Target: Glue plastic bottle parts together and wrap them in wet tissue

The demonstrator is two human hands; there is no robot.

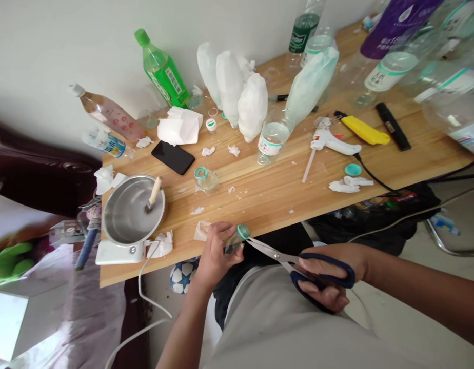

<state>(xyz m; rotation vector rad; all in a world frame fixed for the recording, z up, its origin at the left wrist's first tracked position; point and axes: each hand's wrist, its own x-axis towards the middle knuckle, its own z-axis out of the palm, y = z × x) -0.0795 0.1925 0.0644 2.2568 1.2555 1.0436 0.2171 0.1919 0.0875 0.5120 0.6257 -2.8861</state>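
Observation:
Near the table's front edge, my left hand (217,253) is closed around a cut-off bottle neck (237,238), clear plastic with a teal ring at its mouth. My right hand (329,277) grips a pair of scissors (277,254) by its dark blue handles. The blades point left and their tips meet the teal ring; the contact itself is too small to make out. On the wood beyond my left hand stands a second cut bottle neck (206,179), also ringed in teal.
Left on the wooden table (260,200) are a steel pot (125,210) holding a brush (154,192), and a phone (173,157). Paper-covered bottles (253,105) stand at the back. A glue gun (331,141), a yellow cutter (366,129) and several clear bottles (391,72) lie right.

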